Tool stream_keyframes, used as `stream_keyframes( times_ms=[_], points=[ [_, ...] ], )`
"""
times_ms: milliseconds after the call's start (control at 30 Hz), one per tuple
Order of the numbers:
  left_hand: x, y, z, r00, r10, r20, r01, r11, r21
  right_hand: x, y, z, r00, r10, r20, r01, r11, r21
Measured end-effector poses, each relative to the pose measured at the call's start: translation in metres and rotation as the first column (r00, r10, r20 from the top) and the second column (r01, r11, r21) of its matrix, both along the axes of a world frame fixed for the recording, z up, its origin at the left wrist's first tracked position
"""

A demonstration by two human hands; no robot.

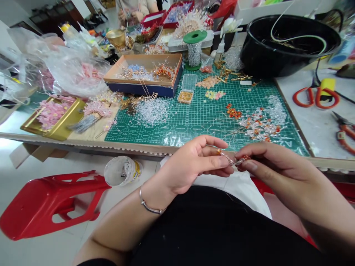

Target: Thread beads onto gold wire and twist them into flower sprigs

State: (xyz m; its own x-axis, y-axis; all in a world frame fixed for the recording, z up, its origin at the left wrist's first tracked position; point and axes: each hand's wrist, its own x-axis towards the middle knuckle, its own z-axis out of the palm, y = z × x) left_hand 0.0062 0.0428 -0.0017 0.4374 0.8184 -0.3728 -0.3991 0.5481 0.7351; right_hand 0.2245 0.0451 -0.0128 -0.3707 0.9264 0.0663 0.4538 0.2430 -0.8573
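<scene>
Just in front of the table edge, my left hand [199, 159] pinches one end of a small beaded strand [229, 160] with orange and clear beads. My right hand [273, 166] grips the other end, where a red-orange bead cluster [244, 159] shows at the fingertips. The fingers partly hide the strand. Beyond my right hand, a pile of clear and orange beaded pieces [260, 125] lies on the green cutting mat [177, 127]. Red-orange flower beads [233, 111] and thin wires lie beside that pile.
Clear beads [154, 111] are heaped mid-mat, near a box of hair ornaments [142, 87] and a wire spool [194, 51]. Red-handled scissors [305, 96], pliers [345, 129] and a black basin [288, 44] are on the right. A red stool [33, 210] and white bucket [119, 171] stand below left.
</scene>
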Motion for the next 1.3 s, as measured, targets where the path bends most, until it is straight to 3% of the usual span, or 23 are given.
stream_keyframes(
  times_ms=[133,267,400,467,600,800,867,933,1033,1200,1300],
  points=[
    [-0.002,0.002,-0.002,0.998,-0.037,-0.046,0.038,0.999,0.015,0.001,0.002,-0.002,0.999,0.048,0.000,-0.048,0.999,-0.016],
    [-0.002,0.003,-0.002,0.993,-0.090,-0.075,0.094,0.994,0.049,0.001,0.009,-0.001,0.989,0.144,-0.027,-0.147,0.982,-0.116],
    [-0.001,0.003,-0.002,0.989,-0.125,-0.075,0.128,0.991,0.045,0.003,0.015,-0.003,0.988,0.153,-0.015,-0.154,0.970,-0.187],
    [0.000,0.003,-0.003,0.991,-0.112,-0.075,0.116,0.992,0.045,0.005,0.013,-0.002,0.996,0.087,0.022,-0.082,0.986,-0.146],
    [0.000,0.004,-0.004,0.996,-0.015,-0.093,0.021,0.998,0.063,0.011,0.002,0.003,0.990,-0.100,0.102,0.093,0.994,0.064],
    [0.003,0.007,-0.003,0.990,0.031,-0.135,-0.016,0.993,0.114,0.002,-0.007,0.014,0.980,0.035,0.194,-0.067,0.985,0.160],
    [0.003,0.007,-0.002,0.990,0.014,-0.142,0.003,0.993,0.117,-0.001,-0.005,0.014,0.981,0.088,0.170,-0.104,0.991,0.087],
    [0.002,0.007,-0.001,0.989,-0.018,-0.149,0.037,0.991,0.128,0.000,-0.001,0.011,0.978,0.150,0.146,-0.140,0.987,-0.075],
    [-0.002,0.007,0.002,0.975,-0.108,-0.192,0.138,0.980,0.146,0.004,0.005,0.004,0.956,0.277,0.097,-0.238,0.925,-0.295],
    [-0.010,0.013,0.005,0.920,-0.265,-0.288,0.314,0.940,0.137,0.009,0.011,0.000,0.926,0.375,0.052,-0.333,0.872,-0.360],
    [-0.011,0.020,0.007,0.832,-0.393,-0.391,0.478,0.866,0.148,0.009,0.011,0.001,0.898,0.440,0.027,-0.386,0.814,-0.433]
  ],
)
